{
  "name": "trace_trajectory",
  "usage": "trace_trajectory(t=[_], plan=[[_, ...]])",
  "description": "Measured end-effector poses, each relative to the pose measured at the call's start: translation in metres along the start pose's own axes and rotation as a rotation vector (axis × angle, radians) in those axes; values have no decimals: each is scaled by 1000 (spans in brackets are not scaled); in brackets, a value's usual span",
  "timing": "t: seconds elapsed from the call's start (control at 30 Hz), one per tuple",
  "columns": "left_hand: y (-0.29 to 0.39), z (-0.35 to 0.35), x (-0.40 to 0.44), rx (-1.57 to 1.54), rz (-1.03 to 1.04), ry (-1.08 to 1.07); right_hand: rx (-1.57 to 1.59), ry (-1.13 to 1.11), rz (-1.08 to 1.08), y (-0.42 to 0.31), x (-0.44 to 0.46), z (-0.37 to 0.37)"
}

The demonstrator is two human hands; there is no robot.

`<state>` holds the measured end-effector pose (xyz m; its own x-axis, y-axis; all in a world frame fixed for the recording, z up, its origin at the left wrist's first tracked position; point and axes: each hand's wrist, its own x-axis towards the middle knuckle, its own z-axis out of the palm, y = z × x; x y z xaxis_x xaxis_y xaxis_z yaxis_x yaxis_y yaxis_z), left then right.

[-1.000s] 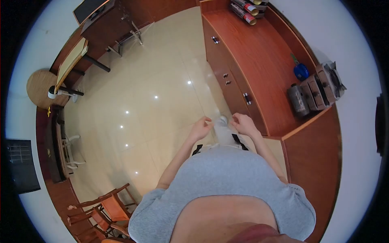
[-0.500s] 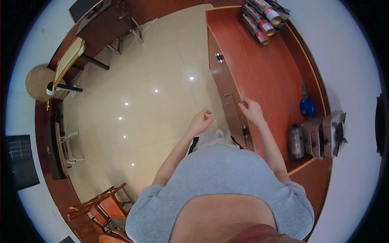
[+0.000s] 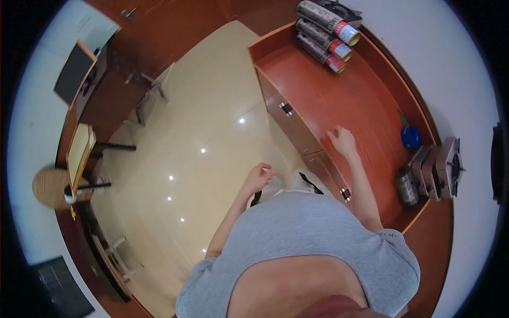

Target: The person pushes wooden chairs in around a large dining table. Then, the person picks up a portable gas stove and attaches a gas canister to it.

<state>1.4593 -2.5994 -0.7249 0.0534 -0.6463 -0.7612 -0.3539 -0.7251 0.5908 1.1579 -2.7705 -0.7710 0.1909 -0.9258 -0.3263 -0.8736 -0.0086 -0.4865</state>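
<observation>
My left hand (image 3: 258, 178) hangs over the floor in front of my body, fingers loosely curled and somewhat apart, with nothing in it. Over the near edge of the reddish-brown cabinet top (image 3: 352, 111) is my right hand (image 3: 343, 142), also empty, its fingers bent and apart. Whether it touches the surface I cannot tell. Several long printed cans (image 3: 321, 37) with red and white ends lie at the cabinet's far end. Near the wall side sits a round blue object (image 3: 410, 137) with a green part.
Boxy brown metal appliances (image 3: 450, 167) and a dark cylinder (image 3: 407, 186) stand at the cabinet's right end. Cabinet doors with a handle (image 3: 286, 109) face the tiled floor (image 3: 212, 127). A desk (image 3: 108, 95), a light-topped table (image 3: 80, 151) and a round woven piece (image 3: 50, 186) line the left.
My view has turned and moved toward the cabinet's far end, so the cans appear closer. My right hand has moved farther over the cabinet top. My left hand's fingers have curled slightly.
</observation>
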Motion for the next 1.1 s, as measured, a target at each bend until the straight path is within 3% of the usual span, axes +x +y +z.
trace_trajectory(t=[0.07, 0.13, 0.23, 0.5, 0.57, 0.6, 0.7, 0.83, 0.97, 1.1], plan=[[18, -40, 35, -40, -16, -33, 53, -31, 31, -14, 28, -5], [34, -72, 76, -153, 108, 110, 64, -21, 87, -18, 49, -2], [86, -103, 132, -207, 101, 193, 124, -10, 160, -12, 85, 8], [231, -94, 284, -211, 179, 156, 258, 224, 175, 28, 252, -50], [271, -90, 319, -204, 176, 124, 625, 466, 236, 38, 305, -67], [285, -91, 337, -170, 192, 104, 626, 466, 237, 41, 328, -79], [330, -97, 395, -119, 243, 100, 1131, 529, 315, 51, 393, -110], [388, -116, 491, -94, 434, 141, 982, 779, 372, 53, 445, -147], [476, -135, 553, -200, 392, 218, 852, 811, 399, 41, 472, -162], [529, -167, 629, -190, 587, 291, 773, 831, 355, 18, 519, -165]])
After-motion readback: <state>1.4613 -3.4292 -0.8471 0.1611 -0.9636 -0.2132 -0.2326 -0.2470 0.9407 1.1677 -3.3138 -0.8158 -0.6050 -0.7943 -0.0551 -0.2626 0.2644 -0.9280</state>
